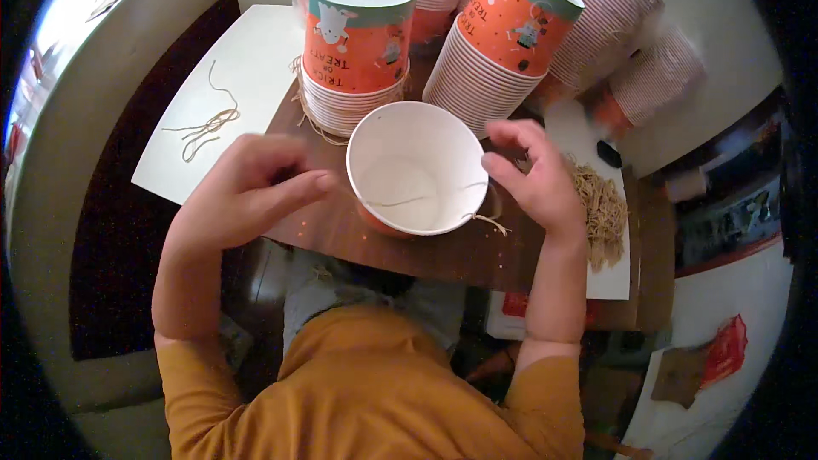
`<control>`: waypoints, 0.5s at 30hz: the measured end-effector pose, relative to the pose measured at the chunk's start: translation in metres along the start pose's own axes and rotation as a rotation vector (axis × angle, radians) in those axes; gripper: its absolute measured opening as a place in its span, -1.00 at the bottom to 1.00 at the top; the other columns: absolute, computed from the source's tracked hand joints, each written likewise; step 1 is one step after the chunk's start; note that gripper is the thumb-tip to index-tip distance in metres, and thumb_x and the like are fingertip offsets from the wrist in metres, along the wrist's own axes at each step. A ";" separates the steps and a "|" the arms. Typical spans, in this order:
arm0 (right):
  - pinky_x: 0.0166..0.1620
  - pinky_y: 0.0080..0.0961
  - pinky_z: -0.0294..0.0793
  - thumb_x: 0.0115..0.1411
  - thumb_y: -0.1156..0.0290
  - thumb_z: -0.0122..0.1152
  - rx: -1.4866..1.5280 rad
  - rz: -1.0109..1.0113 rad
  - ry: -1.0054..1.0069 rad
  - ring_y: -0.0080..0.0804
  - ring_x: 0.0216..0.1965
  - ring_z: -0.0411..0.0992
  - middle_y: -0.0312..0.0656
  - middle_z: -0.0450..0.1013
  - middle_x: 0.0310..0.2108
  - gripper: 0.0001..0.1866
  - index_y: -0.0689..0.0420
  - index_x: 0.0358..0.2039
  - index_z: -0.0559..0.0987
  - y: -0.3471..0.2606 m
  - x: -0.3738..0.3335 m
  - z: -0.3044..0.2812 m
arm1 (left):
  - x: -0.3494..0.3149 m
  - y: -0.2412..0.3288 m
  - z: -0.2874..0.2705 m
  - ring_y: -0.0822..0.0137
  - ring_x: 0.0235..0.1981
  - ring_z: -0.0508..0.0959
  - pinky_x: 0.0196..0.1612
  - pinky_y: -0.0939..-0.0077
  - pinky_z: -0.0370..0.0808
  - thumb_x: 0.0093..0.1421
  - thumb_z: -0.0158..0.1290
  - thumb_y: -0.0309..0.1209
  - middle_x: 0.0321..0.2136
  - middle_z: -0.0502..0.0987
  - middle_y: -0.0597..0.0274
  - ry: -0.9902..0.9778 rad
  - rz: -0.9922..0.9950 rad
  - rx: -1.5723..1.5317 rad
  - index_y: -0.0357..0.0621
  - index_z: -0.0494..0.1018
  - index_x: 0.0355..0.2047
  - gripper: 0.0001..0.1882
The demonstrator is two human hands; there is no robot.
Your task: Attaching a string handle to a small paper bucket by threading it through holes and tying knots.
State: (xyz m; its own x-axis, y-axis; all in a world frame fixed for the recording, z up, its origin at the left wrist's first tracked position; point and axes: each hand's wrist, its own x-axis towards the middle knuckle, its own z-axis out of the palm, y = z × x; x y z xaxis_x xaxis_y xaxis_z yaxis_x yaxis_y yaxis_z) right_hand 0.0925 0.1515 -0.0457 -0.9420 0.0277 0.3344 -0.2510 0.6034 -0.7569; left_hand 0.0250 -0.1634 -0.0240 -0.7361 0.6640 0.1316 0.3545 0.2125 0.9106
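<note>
An open paper bucket (417, 166), white inside and orange outside, stands on a dark wooden board (443, 247) in front of me. A thin tan string (400, 202) runs across its inside and out over the right rim, ending in a knot. My left hand (243, 192) is just left of the bucket, fingers pinched together near the rim, seemingly on the string's end. My right hand (532, 175) hovers at the bucket's right side with fingers curled, close to the knotted end; whether it grips the string is unclear.
Two stacks of upside-down orange buckets (358, 34) (507, 30) stand behind the open one, with more stacks (630, 43) lying at the back right. Loose strings (204, 128) lie on a white sheet at left. A pile of tan string (601, 213) lies at right.
</note>
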 end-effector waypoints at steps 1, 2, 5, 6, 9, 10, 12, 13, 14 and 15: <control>0.01 -0.50 0.34 0.06 0.31 0.28 -0.040 -0.121 0.087 -0.43 -0.11 0.39 -0.17 0.44 -0.19 -0.60 0.28 -0.13 0.50 -0.012 0.005 0.005 | 0.011 0.006 0.004 0.65 -0.61 0.26 -0.57 0.67 0.22 0.17 0.12 -0.33 -0.69 0.32 0.46 0.006 0.002 0.000 -0.31 0.44 -0.54 -0.73; 0.04 -0.47 0.33 0.08 0.32 0.27 0.307 -0.082 -0.033 -0.43 -0.05 0.36 -0.15 0.41 -0.15 -0.44 0.26 0.06 0.35 -0.020 0.010 0.008 | 0.023 0.014 0.009 0.63 -0.57 0.32 -0.52 0.67 0.27 0.16 0.12 -0.35 -0.65 0.39 0.42 -0.041 0.016 0.001 -0.31 0.46 -0.53 -0.75; -0.02 -0.50 0.39 0.11 0.28 0.27 0.897 0.087 -0.371 -0.43 -0.14 0.39 -0.17 0.38 -0.13 -0.25 0.23 0.20 0.10 -0.069 0.020 0.032 | 0.050 0.030 0.024 0.61 -0.54 0.38 -0.49 0.66 0.32 0.16 0.11 -0.38 -0.61 0.46 0.39 -0.084 0.073 0.012 -0.33 0.47 -0.51 -0.78; -0.07 -0.51 0.41 0.14 0.28 0.22 0.873 0.101 -0.404 -0.44 -0.14 0.39 -0.14 0.38 -0.11 -0.26 0.26 0.22 0.08 -0.071 0.024 0.037 | 0.058 0.034 0.025 0.61 -0.55 0.37 -0.50 0.65 0.31 0.17 0.10 -0.40 -0.61 0.46 0.40 -0.082 0.118 0.022 -0.33 0.47 -0.51 -0.78; -0.34 -0.63 0.40 0.18 0.28 0.16 0.881 0.219 -0.443 -0.62 -0.34 0.36 -0.20 0.40 -0.18 -0.37 0.25 0.17 0.17 -0.078 0.033 0.034 | 0.073 0.029 0.018 0.66 -0.57 0.33 -0.56 0.66 0.24 0.18 0.10 -0.33 -0.63 0.44 0.44 -0.130 0.120 0.068 -0.29 0.47 -0.52 -0.75; -0.39 -0.67 0.36 0.19 0.29 0.15 0.771 0.269 -0.417 -0.67 -0.40 0.32 -0.24 0.41 -0.22 -0.44 0.24 0.12 0.23 -0.072 0.037 0.034 | 0.076 0.023 0.016 0.68 -0.58 0.31 -0.57 0.67 0.21 0.18 0.10 -0.31 -0.64 0.43 0.45 -0.180 0.093 0.002 -0.27 0.46 -0.53 -0.74; -0.42 -0.75 0.30 0.21 0.34 0.16 0.549 0.297 -0.318 -0.73 -0.48 0.27 -0.35 0.43 -0.35 -0.70 0.23 -0.11 0.45 -0.061 0.040 0.032 | 0.081 0.014 0.015 0.69 -0.59 0.30 -0.58 0.69 0.18 0.18 0.11 -0.25 -0.65 0.41 0.46 -0.191 0.043 -0.056 -0.20 0.47 -0.54 -0.72; -0.42 -0.75 0.30 0.21 0.34 0.16 0.548 0.294 -0.322 -0.73 -0.48 0.27 -0.35 0.43 -0.35 -0.70 0.23 -0.11 0.45 -0.053 0.041 0.033 | 0.083 0.011 0.012 0.64 -0.59 0.33 -0.55 0.67 0.24 0.18 0.10 -0.25 -0.65 0.41 0.45 -0.239 -0.038 -0.097 -0.22 0.47 -0.55 -0.71; -0.41 -0.76 0.29 0.20 0.36 0.17 0.473 0.242 -0.312 -0.74 -0.48 0.28 -0.38 0.43 -0.40 -0.76 0.23 -0.19 0.49 -0.046 0.041 0.034 | 0.084 0.007 0.010 0.60 -0.59 0.36 -0.52 0.65 0.29 0.17 0.09 -0.25 -0.65 0.41 0.43 -0.287 -0.119 -0.140 -0.24 0.47 -0.56 -0.70; -0.41 -0.77 0.28 0.19 0.38 0.17 0.398 0.192 -0.302 -0.75 -0.48 0.28 -0.40 0.43 -0.45 -0.81 0.22 -0.27 0.53 -0.040 0.041 0.036 | 0.084 0.000 0.011 0.60 -0.59 0.36 -0.52 0.65 0.29 0.17 0.09 -0.25 -0.65 0.41 0.43 -0.284 -0.118 -0.141 -0.24 0.47 -0.56 -0.70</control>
State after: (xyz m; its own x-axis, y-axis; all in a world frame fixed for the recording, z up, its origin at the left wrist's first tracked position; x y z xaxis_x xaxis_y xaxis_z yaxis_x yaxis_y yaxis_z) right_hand 0.0557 0.0996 -0.0224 -0.9868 -0.1578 0.0369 -0.0775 0.2596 -0.9626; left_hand -0.0311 -0.0998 -0.0172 -0.5703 0.8180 -0.0744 0.1784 0.2118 0.9609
